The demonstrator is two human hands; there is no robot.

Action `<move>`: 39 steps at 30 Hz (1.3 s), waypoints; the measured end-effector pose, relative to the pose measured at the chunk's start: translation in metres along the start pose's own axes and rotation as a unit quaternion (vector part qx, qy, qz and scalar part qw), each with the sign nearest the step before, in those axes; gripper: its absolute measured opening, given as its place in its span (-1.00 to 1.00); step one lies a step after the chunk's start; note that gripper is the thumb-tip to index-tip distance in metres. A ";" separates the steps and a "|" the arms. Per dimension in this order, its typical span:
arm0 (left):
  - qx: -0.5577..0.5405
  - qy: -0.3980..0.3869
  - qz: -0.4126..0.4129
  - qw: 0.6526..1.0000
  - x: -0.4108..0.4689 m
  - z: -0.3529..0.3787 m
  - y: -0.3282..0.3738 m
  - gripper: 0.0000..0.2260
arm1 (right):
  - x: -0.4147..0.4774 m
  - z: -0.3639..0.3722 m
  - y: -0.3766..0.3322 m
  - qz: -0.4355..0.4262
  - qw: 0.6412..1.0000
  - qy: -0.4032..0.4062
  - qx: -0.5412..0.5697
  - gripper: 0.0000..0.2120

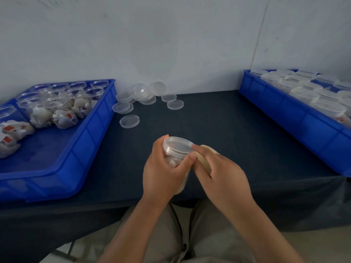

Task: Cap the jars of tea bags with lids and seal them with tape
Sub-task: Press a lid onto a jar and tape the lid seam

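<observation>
Jar (176,149) in left fingers (186,161), tape (203,162) seemingly under right fingers (198,149)

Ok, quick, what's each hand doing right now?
Left hand: grips the capped jar.
Right hand: holds the tape roll against the jar.

Dim, flat, bluish light; soft focus; wide-angle bending at edges.

Single head-worn view, angled forward and down, close over table (218,118)
</observation>
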State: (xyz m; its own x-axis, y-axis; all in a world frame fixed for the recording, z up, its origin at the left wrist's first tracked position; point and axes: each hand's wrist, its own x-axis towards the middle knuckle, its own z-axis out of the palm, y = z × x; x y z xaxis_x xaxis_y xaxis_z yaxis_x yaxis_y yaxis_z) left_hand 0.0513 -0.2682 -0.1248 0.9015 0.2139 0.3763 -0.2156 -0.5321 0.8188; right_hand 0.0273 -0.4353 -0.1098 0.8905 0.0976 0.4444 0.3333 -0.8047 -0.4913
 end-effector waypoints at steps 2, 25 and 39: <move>-0.042 0.000 -0.009 0.999 0.006 -0.002 -0.004 -0.40 | 0.004 0.002 0.001 -0.002 0.999 -0.029 0.028 -0.51; -0.226 -0.278 -0.089 0.929 0.042 -0.028 -0.014 -0.69 | 0.024 -0.012 0.055 0.004 0.990 -0.127 0.059 -0.46; -0.225 -0.171 -0.084 0.956 0.032 -0.024 -0.023 -0.56 | 0.014 0.001 0.026 0.015 0.992 -0.076 0.101 -0.54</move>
State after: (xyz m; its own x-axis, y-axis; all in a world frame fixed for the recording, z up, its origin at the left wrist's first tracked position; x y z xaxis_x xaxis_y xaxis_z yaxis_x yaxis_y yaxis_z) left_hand 0.0764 -0.2293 -0.1216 0.9908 -0.0552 0.1234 -0.1281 -0.0903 0.9876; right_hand 0.0486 -0.4544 -0.1167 0.9321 0.1751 0.3172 0.3480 -0.6760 -0.6495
